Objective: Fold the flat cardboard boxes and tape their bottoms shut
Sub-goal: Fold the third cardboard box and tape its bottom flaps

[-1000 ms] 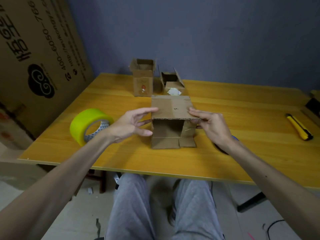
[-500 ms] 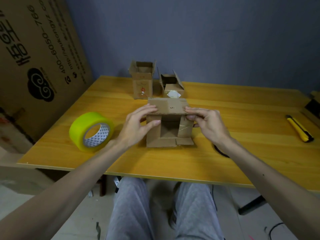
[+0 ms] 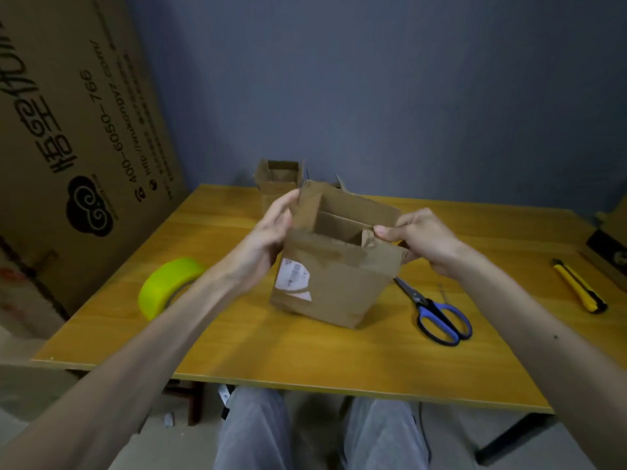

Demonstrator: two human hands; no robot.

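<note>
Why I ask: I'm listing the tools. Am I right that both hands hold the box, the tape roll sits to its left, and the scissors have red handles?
Not quite: the head view shows the scissors have blue handles. Both hands, left and right, do hold the box, with the tape roll left of it.

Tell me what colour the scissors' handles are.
Blue with black inner rims, on the scissors lying on the table; the head view, the only one, shows them.
</note>
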